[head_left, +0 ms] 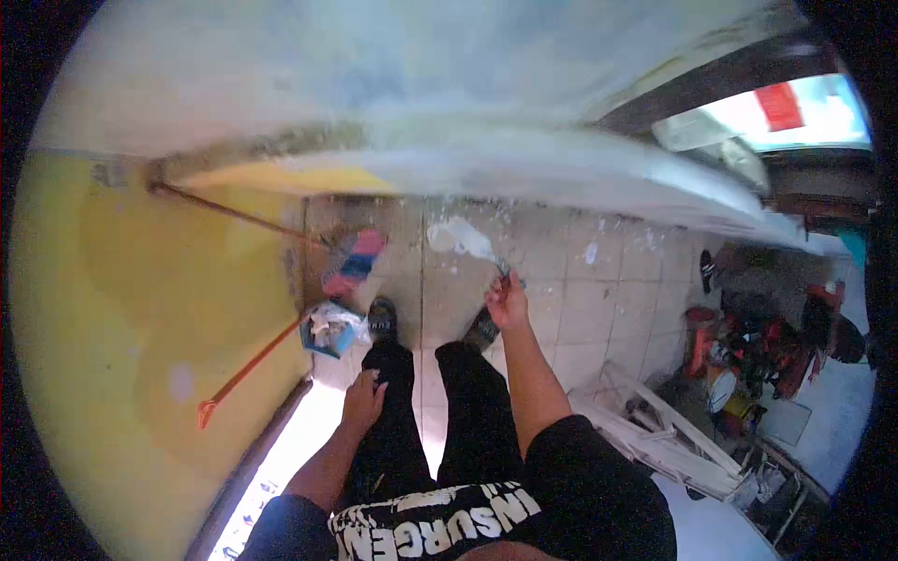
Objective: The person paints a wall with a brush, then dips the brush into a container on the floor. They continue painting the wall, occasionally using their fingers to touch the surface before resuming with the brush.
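While person stands on tiled floor (pixel 561 309), step: right hand (pixel 507 301) holds white-ended tool (pixel 463 238) out ahead, low over floor; tool blurred, type unclear.
R fingers: closed round tool handle.
L side: left hand (pixel 363 397) empty, fingers loose, by thigh.
Next move (judgement): needs firm grip, sure footing nr. white debris (pixel 589 252).
Count: 1 tool; 1 broom (pixel 354 264); 1 dustpan (pixel 327 329); 2 orange handles (pixel 234 213); 2 shoes (pixel 382 318); 1 white frame (pixel 655 430).
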